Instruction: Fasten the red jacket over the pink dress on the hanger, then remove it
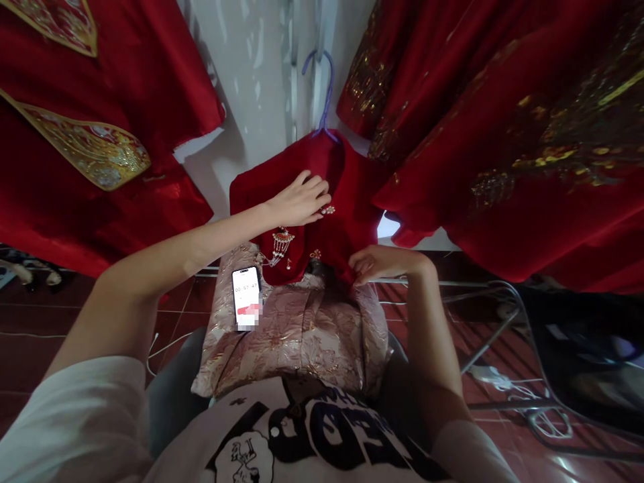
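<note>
red garment: hung on the purple hanger, its lower part over the pink brocade on the lap;
left hand: on the garment's front, fingers bent beside the upper clasp; whether they pinch anything, i cannot tell;
right hand: closed on a fold near the lower edge; a hard downward pull could unseat the hanger;
tassel ornament: near the left forearm; a snag could tear its strands;
phone: loose on the brocade; shifting knees could tip it off
</note>
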The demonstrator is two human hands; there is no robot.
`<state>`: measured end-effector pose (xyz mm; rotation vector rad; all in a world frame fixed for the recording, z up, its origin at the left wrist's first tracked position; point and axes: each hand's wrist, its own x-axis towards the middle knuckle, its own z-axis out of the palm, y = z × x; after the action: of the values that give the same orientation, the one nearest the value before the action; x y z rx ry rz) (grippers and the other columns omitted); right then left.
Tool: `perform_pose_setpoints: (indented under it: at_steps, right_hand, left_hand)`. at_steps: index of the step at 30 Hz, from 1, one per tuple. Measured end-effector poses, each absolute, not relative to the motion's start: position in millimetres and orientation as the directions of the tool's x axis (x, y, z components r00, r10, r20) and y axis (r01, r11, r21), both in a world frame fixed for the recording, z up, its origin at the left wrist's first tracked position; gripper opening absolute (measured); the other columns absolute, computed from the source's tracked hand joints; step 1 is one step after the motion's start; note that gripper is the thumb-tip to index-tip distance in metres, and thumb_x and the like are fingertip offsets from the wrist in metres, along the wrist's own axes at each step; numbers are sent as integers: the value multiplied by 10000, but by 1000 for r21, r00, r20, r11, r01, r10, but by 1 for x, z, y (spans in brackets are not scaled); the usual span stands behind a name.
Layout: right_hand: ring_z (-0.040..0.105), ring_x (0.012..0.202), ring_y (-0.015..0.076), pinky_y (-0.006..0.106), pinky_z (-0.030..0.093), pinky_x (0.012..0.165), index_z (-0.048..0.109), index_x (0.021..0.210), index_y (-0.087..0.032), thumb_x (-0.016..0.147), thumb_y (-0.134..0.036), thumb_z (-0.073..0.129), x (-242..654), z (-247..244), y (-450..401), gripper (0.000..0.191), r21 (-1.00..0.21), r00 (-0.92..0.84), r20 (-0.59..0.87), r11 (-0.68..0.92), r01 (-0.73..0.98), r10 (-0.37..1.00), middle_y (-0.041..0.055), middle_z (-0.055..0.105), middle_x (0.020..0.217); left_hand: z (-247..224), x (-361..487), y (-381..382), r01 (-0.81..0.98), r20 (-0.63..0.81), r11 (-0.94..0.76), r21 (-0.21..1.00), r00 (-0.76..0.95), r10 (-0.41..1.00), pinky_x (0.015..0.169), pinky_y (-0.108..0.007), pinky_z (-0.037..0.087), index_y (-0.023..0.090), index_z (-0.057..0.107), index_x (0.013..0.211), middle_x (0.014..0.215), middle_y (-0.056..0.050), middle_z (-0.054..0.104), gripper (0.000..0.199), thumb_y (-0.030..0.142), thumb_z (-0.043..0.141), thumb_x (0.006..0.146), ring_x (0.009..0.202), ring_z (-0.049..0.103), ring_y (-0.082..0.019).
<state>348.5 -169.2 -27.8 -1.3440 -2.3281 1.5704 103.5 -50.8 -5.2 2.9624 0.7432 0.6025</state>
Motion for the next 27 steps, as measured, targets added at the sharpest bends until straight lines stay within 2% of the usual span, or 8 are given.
perform_pose_setpoints:
  at_steps: [6,8,10,12,14,18,22,27]
  right_hand:
    - [672,723,138,248,506,683,633,720,-177,693,-247,716,340,-35,-166,112,-764,-629,-454,89,639,631,2,708,736]
    - [688,760,148,254,527,703,653,750,-173,695,-258,734,333,-35,-167,129,-766,-631,-458,83,638,626,15,725,778]
    - [706,856,166,283,557,778,699,905,-173,706,-296,761,326,-31,-170,242,-787,-639,-422,89,610,643,49,752,941]
    - [699,966,180,326,565,884,698,1056,-188,730,-358,776,320,-22,-174,375,-834,-642,-292,140,534,709,73,734,1101]
    - [670,1060,183,364,538,990,681,1089,-210,775,-420,758,315,-10,-174,385,-876,-591,-45,253,412,805,70,701,1183]
    - [647,1049,171,379,518,1021,634,1015,-226,814,-441,738,305,8,-159,311,-852,-319,384,465,240,867,38,679,1092]
    - [632,919,143,325,542,908,600,943,-230,833,-478,718,295,17,-136,296,-790,-126,531,543,285,838,17,635,953]
    - [631,935,136,299,537,888,583,971,-235,831,-535,703,287,4,-141,352,-811,-182,509,540,225,841,16,632,999]
  left_hand:
    - [-2,110,-41,388,324,-885,257,828,457,1143,-521,271,170,682,880,1025,-59,648,211,342,751,779,1160,554,-291]
    - [0,112,-42,364,310,-912,187,860,406,1149,-504,271,172,680,867,974,-46,659,165,312,722,791,1124,578,-271]
    - [2,115,-44,325,280,-945,40,904,323,1151,-477,277,170,679,898,943,-37,673,123,271,657,831,1089,601,-246]
    - [5,116,-48,274,230,-953,-132,943,239,1131,-437,303,168,676,955,948,-45,693,141,229,573,880,1063,615,-225]
    - [6,117,-52,237,195,-935,-264,963,189,1091,-397,340,164,671,1015,982,-68,712,198,207,504,920,1050,622,-217]
    - [6,116,-55,292,237,-871,-395,948,210,1037,-387,373,152,640,1157,1035,-94,728,279,226,487,935,1059,631,-235]
    - [4,109,-51,370,282,-788,-492,924,258,1052,-412,369,99,655,1106,970,-112,726,300,264,462,947,1018,638,-244]
    - [1,103,-48,426,296,-738,-523,903,311,1048,-432,379,122,685,996,885,-96,720,307,346,482,946,983,622,-251]
